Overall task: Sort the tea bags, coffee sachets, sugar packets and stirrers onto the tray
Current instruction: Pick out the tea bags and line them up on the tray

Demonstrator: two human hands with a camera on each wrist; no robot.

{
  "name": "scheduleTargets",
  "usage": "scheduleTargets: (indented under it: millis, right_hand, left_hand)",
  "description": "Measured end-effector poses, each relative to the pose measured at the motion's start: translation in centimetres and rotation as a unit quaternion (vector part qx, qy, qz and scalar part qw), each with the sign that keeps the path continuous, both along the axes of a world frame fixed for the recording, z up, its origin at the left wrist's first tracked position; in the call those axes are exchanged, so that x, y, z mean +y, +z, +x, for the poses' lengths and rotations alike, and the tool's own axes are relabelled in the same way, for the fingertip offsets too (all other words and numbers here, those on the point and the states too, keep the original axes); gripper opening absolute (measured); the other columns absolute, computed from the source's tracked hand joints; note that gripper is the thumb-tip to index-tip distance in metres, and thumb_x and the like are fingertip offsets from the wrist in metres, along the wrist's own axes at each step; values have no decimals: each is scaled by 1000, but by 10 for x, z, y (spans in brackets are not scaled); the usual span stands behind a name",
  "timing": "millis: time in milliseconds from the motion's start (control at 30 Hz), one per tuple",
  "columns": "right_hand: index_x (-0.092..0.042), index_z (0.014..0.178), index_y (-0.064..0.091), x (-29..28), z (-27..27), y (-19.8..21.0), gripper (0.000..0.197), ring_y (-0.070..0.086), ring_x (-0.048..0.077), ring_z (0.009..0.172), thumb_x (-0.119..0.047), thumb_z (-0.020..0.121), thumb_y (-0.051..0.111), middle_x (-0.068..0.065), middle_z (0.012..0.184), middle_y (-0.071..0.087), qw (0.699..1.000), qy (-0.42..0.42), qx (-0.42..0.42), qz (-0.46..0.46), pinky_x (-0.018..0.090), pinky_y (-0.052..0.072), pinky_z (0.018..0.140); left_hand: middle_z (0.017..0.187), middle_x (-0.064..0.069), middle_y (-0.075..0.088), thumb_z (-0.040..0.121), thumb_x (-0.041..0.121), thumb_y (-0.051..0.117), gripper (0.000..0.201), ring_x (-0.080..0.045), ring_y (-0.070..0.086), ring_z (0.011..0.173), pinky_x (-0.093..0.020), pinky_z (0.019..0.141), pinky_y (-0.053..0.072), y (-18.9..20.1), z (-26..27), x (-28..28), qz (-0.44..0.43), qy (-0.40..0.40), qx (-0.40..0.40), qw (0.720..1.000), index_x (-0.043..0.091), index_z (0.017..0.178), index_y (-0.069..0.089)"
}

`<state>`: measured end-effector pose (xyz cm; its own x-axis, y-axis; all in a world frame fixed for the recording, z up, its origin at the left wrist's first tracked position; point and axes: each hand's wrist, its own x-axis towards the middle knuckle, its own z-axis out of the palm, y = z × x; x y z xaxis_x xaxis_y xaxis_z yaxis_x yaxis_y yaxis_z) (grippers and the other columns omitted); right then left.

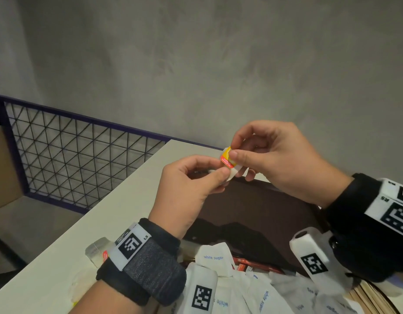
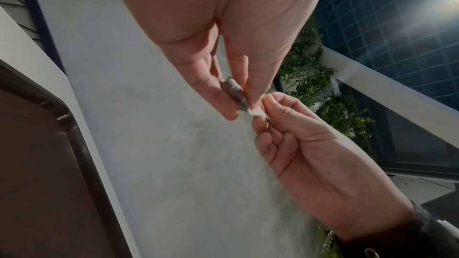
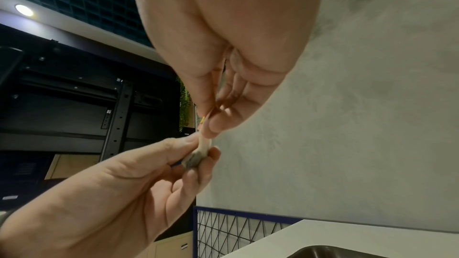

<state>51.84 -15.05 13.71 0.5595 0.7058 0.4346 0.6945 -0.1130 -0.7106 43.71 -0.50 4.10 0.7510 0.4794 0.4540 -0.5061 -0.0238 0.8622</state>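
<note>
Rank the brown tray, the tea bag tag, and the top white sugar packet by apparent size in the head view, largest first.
1. brown tray, though hands and packets cover parts of it.
2. white sugar packet, partly overlapped by other packets.
3. tea bag tag, pinched between the left hand and right hand; it is nearer the camera, yet still smallest.

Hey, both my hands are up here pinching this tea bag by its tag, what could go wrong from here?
1. The left hand pinches the tea bag and the right hand its yellow tag; pulling apart might tear the paper.
2. It is held in the air above the brown tray; a slip could drop it among the white sugar packets, unsorted.
</note>
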Motion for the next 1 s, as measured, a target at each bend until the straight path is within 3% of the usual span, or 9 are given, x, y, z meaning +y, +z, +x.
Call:
scheduleTargets:
  millis: [200,333,500,767,900,1000]
  right_hand:
    - [-1,92,71,-1,-1,-2,2,73,30,65,0,92,73,15,78,75,999,14,-38,-15,40,61,59]
    - [0,90,71,-3,1,0,4,71,24,61,3,90,74,12,77,76,999,11,-44,-19,38,61,61]
    - [-7,89,71,-5,3,-2,8,73,29,64,-1,89,76,7,76,76,996,-7,-86,-27,44,62,63]
    - [-22,88,71,-5,7,-3,15,70,13,65,-11,86,80,-7,72,71,977,-30,-204,-63,42,60,65]
    - [-22,89,72,-3,7,-1,14,70,12,66,-13,85,81,-7,72,70,974,-31,-213,-66,42,60,67]
    - [-21,89,71,1,8,1,15,71,14,63,-10,85,80,-5,71,71,982,-22,-180,-60,46,61,66]
  left_hand:
    - [90,-9,79,87,12,79,6,-25,76,86,-43,78,64,-3,3,2,8,0,6,1000,18,85,80]
    - [95,-10,76,91,20,74,5,-25,74,92,-48,85,63,-4,4,3,24,-21,22,999,19,87,77]
    - [88,4,71,86,35,67,19,-12,69,90,-50,91,62,-2,1,-3,41,-71,33,996,18,92,73]
    - [89,0,73,88,33,65,19,-14,70,92,-48,98,58,1,0,-5,13,-91,40,995,16,92,73]
    - [93,-12,75,93,20,67,11,-23,74,94,-45,92,60,2,-1,-3,-28,-91,33,995,12,90,74]
    - [86,-8,76,84,15,75,6,-19,75,84,-39,80,60,4,-2,1,-75,-80,24,994,16,90,75]
